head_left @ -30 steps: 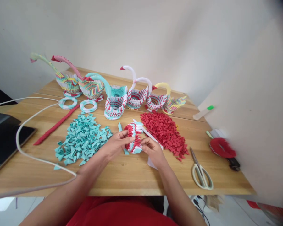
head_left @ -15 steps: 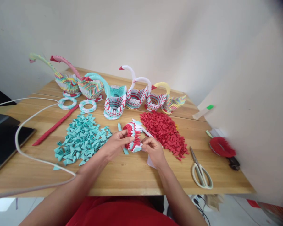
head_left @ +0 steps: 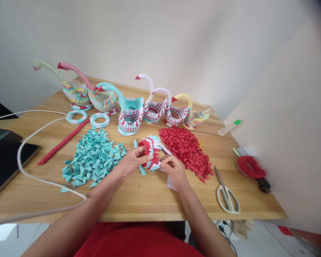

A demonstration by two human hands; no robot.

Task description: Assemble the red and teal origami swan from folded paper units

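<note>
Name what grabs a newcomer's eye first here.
Dead centre, the left hand and right hand hold a half-built paper bowl of red, white and teal folded pieces. It sits between a teal pile of paper triangles on the left and a red pile on the right. Behind them, a row of paper swans lines the far side of the wooden table.

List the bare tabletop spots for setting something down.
Bare: the near table edge from the white cable to the scissors, and a smaller patch between that cable and the teal pile. Crowded: swans along the back, teal pile and red pile flanking the paper model held by left hand and right hand.
</note>
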